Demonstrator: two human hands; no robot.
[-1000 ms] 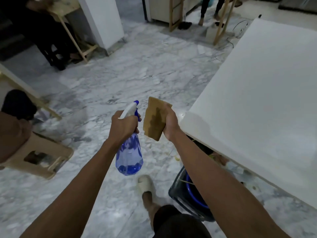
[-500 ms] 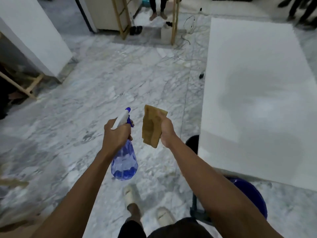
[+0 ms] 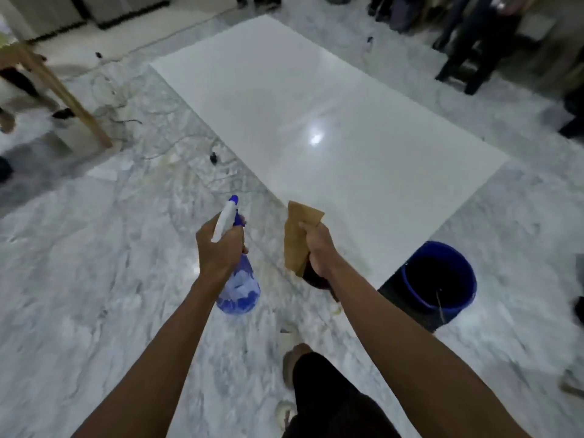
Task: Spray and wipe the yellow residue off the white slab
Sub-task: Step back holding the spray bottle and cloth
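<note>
A large glossy white slab [image 3: 331, 121] stretches away ahead and to the right, its near corner just beyond my right hand. My left hand [image 3: 221, 248] grips a blue spray bottle [image 3: 238, 287] with a white trigger head, held over the marble floor left of the slab. A folded tan cloth [image 3: 298, 235] stands upright in my right hand [image 3: 319, 251], at the slab's near corner. Faint yellowish marks show near that corner; the rest of the slab looks clean with a light glare.
A blue bucket [image 3: 439, 279] stands on the floor under the slab's near right edge. Cables [image 3: 177, 143] trail over the marble floor to the left. A wooden frame leg [image 3: 63, 93] is at far left. People's legs [image 3: 474, 42] stand at the back right.
My view has swung right, so the slab now lies ahead in full instead of off to the right. Both hands still hold bottle and cloth in the same pose.
</note>
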